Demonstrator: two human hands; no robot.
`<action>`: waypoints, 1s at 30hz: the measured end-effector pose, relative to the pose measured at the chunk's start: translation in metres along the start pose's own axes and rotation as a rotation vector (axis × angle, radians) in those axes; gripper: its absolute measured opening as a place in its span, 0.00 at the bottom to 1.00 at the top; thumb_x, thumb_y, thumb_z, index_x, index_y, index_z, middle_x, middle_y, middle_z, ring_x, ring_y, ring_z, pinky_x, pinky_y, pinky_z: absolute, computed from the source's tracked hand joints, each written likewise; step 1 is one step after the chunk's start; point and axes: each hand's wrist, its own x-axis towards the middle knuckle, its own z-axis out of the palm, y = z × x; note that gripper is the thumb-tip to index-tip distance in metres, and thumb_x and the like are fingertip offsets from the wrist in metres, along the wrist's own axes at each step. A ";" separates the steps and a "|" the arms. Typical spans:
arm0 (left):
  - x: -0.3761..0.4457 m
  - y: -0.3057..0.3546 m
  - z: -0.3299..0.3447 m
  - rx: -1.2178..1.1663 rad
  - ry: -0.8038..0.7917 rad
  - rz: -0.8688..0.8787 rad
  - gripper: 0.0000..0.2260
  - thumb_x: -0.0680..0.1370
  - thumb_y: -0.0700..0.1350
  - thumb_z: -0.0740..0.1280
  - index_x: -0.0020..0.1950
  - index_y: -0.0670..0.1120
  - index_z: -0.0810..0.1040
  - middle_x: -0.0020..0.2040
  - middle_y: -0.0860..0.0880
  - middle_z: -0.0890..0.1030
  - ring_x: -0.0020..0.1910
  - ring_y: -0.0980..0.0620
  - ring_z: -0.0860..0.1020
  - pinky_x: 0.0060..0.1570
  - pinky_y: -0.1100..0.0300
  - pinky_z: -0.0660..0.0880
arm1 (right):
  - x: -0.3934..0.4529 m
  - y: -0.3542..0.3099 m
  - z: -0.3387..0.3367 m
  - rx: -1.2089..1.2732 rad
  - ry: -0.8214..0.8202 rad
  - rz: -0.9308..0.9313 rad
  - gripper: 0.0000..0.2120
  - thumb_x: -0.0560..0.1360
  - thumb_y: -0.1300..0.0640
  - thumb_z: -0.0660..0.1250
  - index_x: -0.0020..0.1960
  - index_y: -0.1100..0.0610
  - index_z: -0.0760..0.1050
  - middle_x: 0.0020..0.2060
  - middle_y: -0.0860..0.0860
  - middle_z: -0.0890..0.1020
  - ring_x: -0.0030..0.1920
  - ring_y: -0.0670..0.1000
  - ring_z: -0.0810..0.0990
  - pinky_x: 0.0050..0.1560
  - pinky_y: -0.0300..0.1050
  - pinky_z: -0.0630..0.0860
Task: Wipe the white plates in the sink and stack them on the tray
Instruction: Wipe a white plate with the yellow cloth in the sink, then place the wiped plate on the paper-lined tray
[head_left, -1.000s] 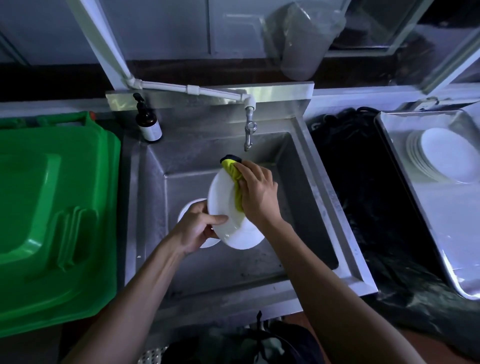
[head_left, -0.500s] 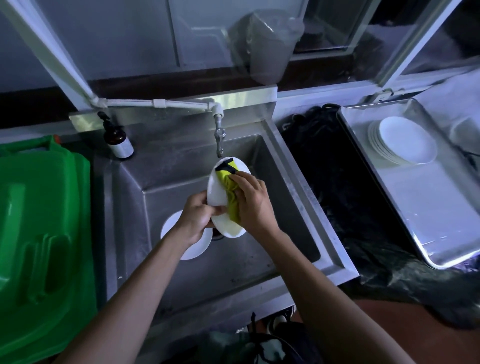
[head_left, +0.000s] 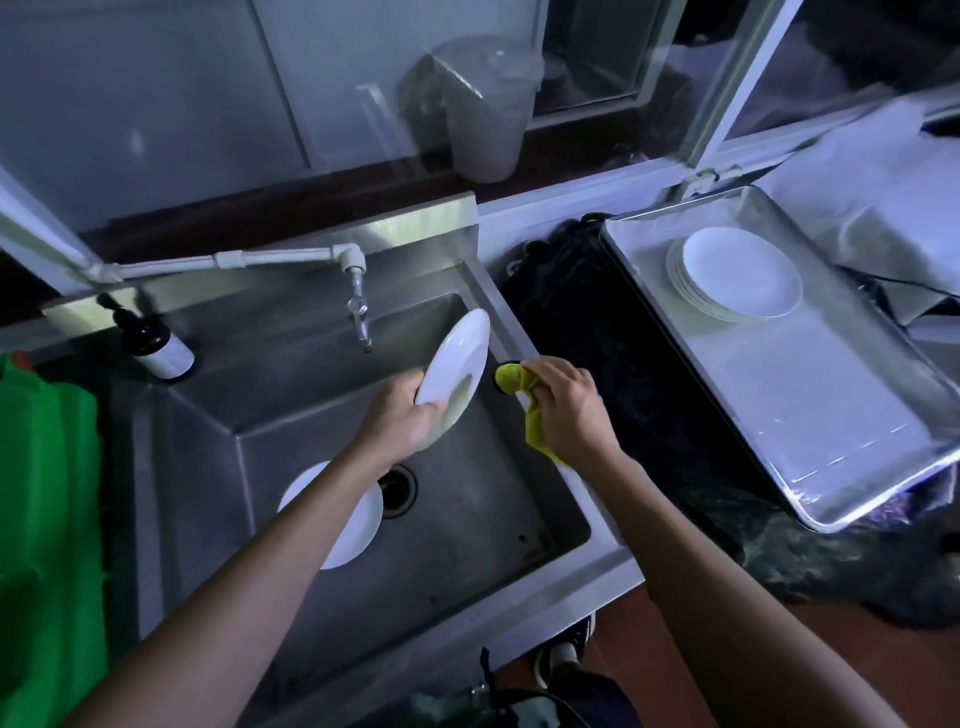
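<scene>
White and tilted on edge, the plate (head_left: 453, 375) sits pinched at its lower rim by the left hand (head_left: 400, 422) over the sink (head_left: 322, 395), the right hand (head_left: 567, 410) beside it clutching the yellow cloth (head_left: 524, 400), while the stack (head_left: 737, 274) on the tray (head_left: 810, 415) lies farther right, nearer that cloth hand.

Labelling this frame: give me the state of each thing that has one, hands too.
left hand: grips held plate
held plate: tilted, lifted over sink
right hand: grips yellow cloth
yellow cloth: bunched, off the plate
plate in sink: lying on the sink floor
stack on tray: several plates, flat
tap: no water visible
</scene>
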 end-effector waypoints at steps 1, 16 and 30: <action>0.005 0.010 0.008 0.028 -0.003 0.019 0.09 0.71 0.47 0.64 0.45 0.42 0.77 0.37 0.50 0.77 0.36 0.51 0.74 0.38 0.55 0.69 | 0.004 0.009 -0.009 0.001 0.014 0.002 0.19 0.80 0.62 0.59 0.67 0.51 0.76 0.66 0.48 0.77 0.60 0.61 0.75 0.58 0.62 0.74; 0.115 0.184 0.168 0.597 0.060 0.507 0.25 0.80 0.36 0.63 0.71 0.60 0.76 0.47 0.44 0.85 0.41 0.42 0.81 0.36 0.53 0.77 | 0.073 0.153 -0.160 -0.058 0.201 0.048 0.20 0.75 0.62 0.60 0.63 0.50 0.79 0.61 0.47 0.81 0.55 0.62 0.77 0.54 0.58 0.77; 0.184 0.260 0.315 0.887 -0.129 0.715 0.34 0.76 0.28 0.56 0.75 0.57 0.71 0.73 0.52 0.75 0.68 0.42 0.76 0.66 0.46 0.72 | 0.072 0.256 -0.215 -0.016 0.272 0.146 0.19 0.77 0.65 0.61 0.61 0.46 0.78 0.58 0.45 0.80 0.53 0.61 0.74 0.49 0.59 0.77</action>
